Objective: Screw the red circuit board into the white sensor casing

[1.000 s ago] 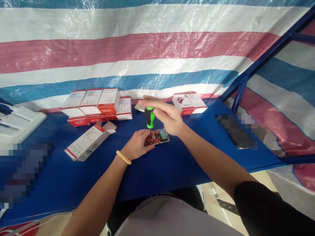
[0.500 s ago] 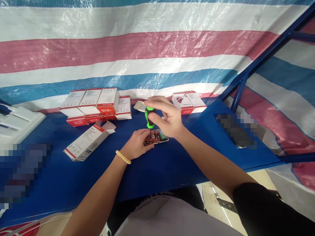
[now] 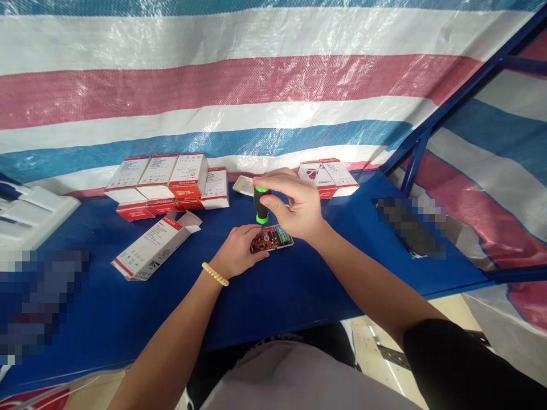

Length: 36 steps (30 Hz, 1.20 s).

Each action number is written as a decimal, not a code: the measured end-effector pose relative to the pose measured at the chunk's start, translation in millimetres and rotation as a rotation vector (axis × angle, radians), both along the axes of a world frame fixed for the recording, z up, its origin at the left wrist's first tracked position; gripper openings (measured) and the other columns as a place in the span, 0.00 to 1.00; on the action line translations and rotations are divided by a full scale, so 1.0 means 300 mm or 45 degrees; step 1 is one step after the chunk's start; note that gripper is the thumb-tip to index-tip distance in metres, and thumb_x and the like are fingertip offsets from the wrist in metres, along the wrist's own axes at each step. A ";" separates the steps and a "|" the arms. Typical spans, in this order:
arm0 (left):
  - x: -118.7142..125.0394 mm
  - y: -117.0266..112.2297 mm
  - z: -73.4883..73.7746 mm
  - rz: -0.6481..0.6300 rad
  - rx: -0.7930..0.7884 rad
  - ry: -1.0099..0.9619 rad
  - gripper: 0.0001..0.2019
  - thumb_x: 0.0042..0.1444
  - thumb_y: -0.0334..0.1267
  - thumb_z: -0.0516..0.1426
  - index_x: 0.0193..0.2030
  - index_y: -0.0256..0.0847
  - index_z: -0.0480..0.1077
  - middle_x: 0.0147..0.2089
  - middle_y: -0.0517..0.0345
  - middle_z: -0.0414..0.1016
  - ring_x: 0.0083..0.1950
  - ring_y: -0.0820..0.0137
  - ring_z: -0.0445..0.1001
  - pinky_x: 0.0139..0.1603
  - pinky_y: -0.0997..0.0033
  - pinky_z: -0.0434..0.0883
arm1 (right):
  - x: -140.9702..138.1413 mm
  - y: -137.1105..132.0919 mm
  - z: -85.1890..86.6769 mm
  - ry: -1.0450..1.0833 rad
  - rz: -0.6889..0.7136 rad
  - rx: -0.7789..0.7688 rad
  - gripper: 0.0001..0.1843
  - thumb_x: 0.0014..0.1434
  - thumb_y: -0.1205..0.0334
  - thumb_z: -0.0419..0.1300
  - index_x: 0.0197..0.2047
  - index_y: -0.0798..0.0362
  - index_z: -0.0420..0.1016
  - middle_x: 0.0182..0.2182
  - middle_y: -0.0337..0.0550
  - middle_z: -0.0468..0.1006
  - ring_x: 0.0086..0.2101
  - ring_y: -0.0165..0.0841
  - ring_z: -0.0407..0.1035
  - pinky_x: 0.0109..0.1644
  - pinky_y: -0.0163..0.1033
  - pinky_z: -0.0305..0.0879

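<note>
My right hand grips a black and green screwdriver by its handle, held upright. The shaft points down at a red circuit board set in a shallow white housing, and the tip meets or nearly meets the board; I cannot tell which. At the board's right end is a green and white part. My left hand holds the housing by its left end, thumb at the near edge and fingers along the far edge. Behind the screwdriver lies a white cover, partly hidden by my right hand.
Several red and white boxes are stacked at the back left, with two more boxes at the back right. An opened box lies left of my left hand. A white plastic rack stands far left on the blue table.
The screwdriver handle has turned, showing more black and less green. My right hand has shifted very slightly right with it. My left hand and the circuit board stay in place.
</note>
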<state>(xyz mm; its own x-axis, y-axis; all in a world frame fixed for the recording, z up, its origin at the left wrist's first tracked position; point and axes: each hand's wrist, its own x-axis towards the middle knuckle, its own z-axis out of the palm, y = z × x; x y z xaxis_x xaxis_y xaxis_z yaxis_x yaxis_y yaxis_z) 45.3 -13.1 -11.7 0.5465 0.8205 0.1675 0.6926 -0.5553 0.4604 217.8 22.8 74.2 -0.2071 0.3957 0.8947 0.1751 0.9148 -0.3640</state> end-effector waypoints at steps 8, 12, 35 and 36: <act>0.003 0.001 0.008 0.016 -0.023 0.003 0.19 0.53 0.44 0.63 0.49 0.40 0.68 0.52 0.49 0.73 0.53 0.56 0.71 0.53 0.53 0.67 | 0.017 -0.040 0.041 -0.106 -0.122 0.135 0.09 0.59 0.63 0.63 0.44 0.50 0.76 0.34 0.39 0.79 0.39 0.33 0.72 0.45 0.41 0.70; 0.002 0.005 0.009 0.009 -0.026 0.009 0.18 0.52 0.44 0.63 0.47 0.40 0.69 0.50 0.49 0.73 0.52 0.56 0.72 0.52 0.55 0.68 | 0.049 -0.022 0.056 -0.314 0.209 -0.146 0.13 0.63 0.60 0.58 0.50 0.53 0.71 0.42 0.43 0.76 0.44 0.31 0.71 0.50 0.38 0.69; 0.008 0.000 0.021 0.049 -0.058 -0.027 0.19 0.50 0.44 0.64 0.46 0.38 0.70 0.49 0.48 0.74 0.52 0.54 0.72 0.51 0.53 0.71 | 0.059 -0.042 0.059 -0.448 0.233 -0.212 0.15 0.64 0.62 0.57 0.53 0.56 0.65 0.45 0.46 0.75 0.44 0.30 0.72 0.48 0.34 0.69; 0.009 0.000 0.022 0.057 -0.061 -0.020 0.19 0.50 0.45 0.64 0.46 0.38 0.70 0.50 0.47 0.73 0.53 0.54 0.72 0.52 0.53 0.71 | 0.056 -0.042 0.059 -0.442 0.209 -0.228 0.15 0.64 0.63 0.57 0.52 0.56 0.65 0.44 0.45 0.75 0.44 0.30 0.72 0.48 0.34 0.69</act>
<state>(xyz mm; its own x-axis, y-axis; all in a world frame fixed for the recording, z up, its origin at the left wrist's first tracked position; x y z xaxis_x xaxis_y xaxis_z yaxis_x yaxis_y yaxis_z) 47.9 -13.2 -5.2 0.5067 0.8513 0.1358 0.7088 -0.5011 0.4964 234.6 10.3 92.0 -0.5576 0.4750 0.6808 0.1725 0.8685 -0.4647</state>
